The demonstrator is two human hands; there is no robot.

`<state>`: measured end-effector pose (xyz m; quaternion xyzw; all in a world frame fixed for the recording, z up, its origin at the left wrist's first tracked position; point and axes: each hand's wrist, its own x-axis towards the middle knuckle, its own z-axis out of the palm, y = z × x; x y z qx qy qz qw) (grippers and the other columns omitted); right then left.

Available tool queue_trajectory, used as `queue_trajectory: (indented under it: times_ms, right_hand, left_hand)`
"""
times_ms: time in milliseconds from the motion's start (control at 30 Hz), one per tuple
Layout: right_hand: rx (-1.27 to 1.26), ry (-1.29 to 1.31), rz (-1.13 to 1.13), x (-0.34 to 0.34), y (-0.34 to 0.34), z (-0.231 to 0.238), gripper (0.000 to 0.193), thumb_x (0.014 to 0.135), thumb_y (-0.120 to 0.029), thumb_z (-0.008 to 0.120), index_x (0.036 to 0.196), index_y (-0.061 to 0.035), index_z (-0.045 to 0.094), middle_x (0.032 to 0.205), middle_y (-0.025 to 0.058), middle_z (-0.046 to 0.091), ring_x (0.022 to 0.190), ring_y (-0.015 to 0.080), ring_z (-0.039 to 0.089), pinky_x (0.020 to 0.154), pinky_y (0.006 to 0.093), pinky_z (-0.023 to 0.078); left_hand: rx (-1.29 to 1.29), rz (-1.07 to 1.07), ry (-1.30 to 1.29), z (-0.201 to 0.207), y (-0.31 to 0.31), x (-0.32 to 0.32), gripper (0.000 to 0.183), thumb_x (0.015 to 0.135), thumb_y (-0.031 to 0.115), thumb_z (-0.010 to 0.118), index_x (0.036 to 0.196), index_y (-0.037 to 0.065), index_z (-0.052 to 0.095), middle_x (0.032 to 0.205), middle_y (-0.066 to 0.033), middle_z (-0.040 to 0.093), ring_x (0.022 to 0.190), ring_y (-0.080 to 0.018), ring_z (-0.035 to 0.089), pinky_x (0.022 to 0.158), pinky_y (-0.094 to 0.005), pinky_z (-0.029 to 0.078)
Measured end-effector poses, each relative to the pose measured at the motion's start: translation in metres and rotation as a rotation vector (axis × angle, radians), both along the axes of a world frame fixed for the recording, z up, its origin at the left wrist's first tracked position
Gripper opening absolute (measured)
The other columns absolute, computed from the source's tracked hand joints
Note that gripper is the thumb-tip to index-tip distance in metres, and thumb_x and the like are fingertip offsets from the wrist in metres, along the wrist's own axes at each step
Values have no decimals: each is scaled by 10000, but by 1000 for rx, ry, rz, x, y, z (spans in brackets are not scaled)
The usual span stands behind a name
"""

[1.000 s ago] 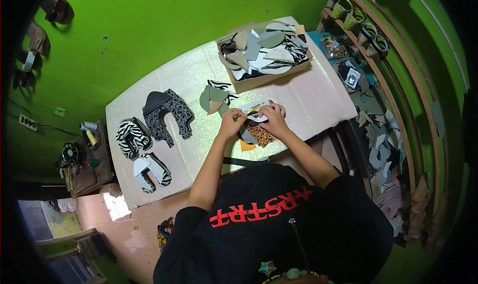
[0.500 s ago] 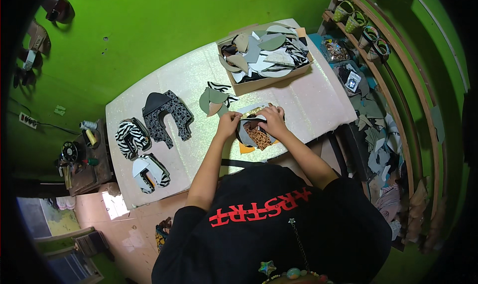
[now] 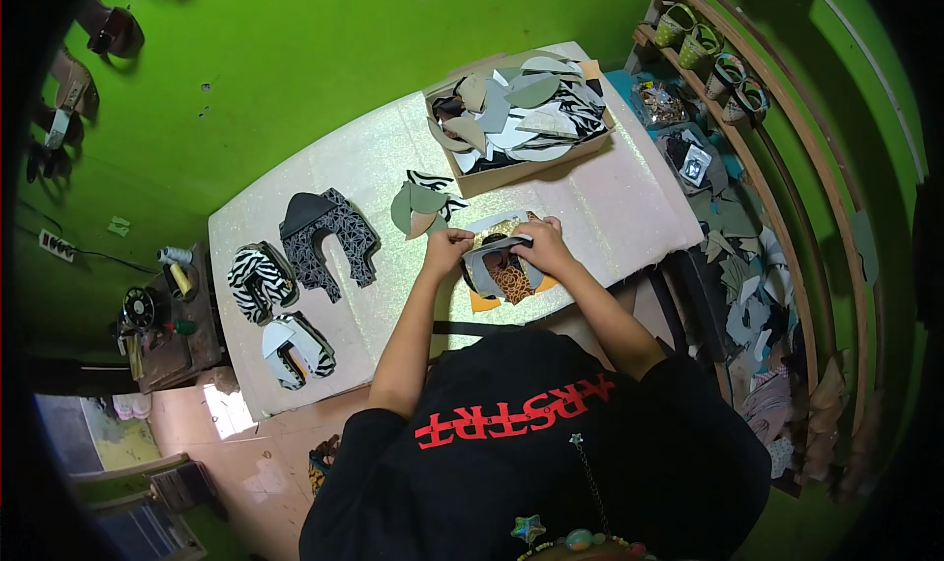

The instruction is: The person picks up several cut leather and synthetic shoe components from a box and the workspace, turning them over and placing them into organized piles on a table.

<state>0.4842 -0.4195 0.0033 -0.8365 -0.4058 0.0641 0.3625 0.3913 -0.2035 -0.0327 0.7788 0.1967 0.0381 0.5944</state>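
Note:
On the near edge of the table, both hands are at a small pile of cut material pieces. A leopard-print piece (image 3: pixel 510 284) lies at its front, with an orange piece (image 3: pixel 485 303) sticking out below and shiny gold material (image 3: pixel 495 235) behind. My right hand (image 3: pixel 544 245) is closed on the edge of a curved grey piece (image 3: pixel 489 259), which stands tilted over the pile. At the pile's left side is my left hand (image 3: pixel 448 250), its fingers pinched together near the gold material; what they hold is too small to make out.
A cardboard box (image 3: pixel 531 170) heaped with cut pieces stands behind the hands. Several loose green and zebra pieces (image 3: pixel 421 205) lie left of it. Further left are stacks of black patterned U-shaped pieces (image 3: pixel 346 232), zebra-print ones (image 3: pixel 261 281) and white ones (image 3: pixel 298 348). A wooden rack (image 3: pixel 757 158) rises at right.
My right hand has shifted slightly right and lower, and the grey piece under it now stands more tilted up. The left hand has moved a little to the left.

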Motion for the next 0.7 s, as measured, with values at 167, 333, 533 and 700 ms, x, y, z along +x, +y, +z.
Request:
queue_trajectory:
  times_ms: [167, 333, 533, 700]
  right_hand:
    - [196, 395, -54, 21, -10, 12, 189, 717, -114, 685, 870, -21, 623, 780, 108, 630, 696, 226, 604, 682, 333, 470]
    - [306, 505, -152, 44, -23, 28, 252, 754, -83, 679, 973, 1, 585, 857, 80, 629, 804, 140, 578, 738, 294, 468]
    - [289, 649, -35, 45, -22, 43, 341, 753, -78, 686, 1057, 21, 568, 937, 73, 628, 846, 139, 578, 789, 293, 465]
    - [262, 823, 163, 20, 0, 80, 329, 761, -25, 669, 1065, 26, 554, 959, 44, 616, 867, 101, 561, 804, 263, 454]
  left_hand:
    - [26, 27, -2, 10, -3, -5, 149, 725, 33, 671, 859, -33, 664, 688, -32, 618, 613, -65, 545, 579, -217, 452]
    - [-118, 158, -107, 24, -5, -14, 145, 743, 35, 681, 866, -13, 621, 715, 6, 595, 644, -53, 533, 614, -187, 445]
    - [-231, 387, -324, 50, 16, -29, 232, 754, 51, 694, 959, -20, 612, 918, -62, 605, 788, -104, 573, 708, -213, 472]
    - [-161, 494, -318, 66, 42, -44, 266, 777, 104, 693, 999, -18, 612, 905, -51, 618, 792, -91, 567, 701, -214, 460]
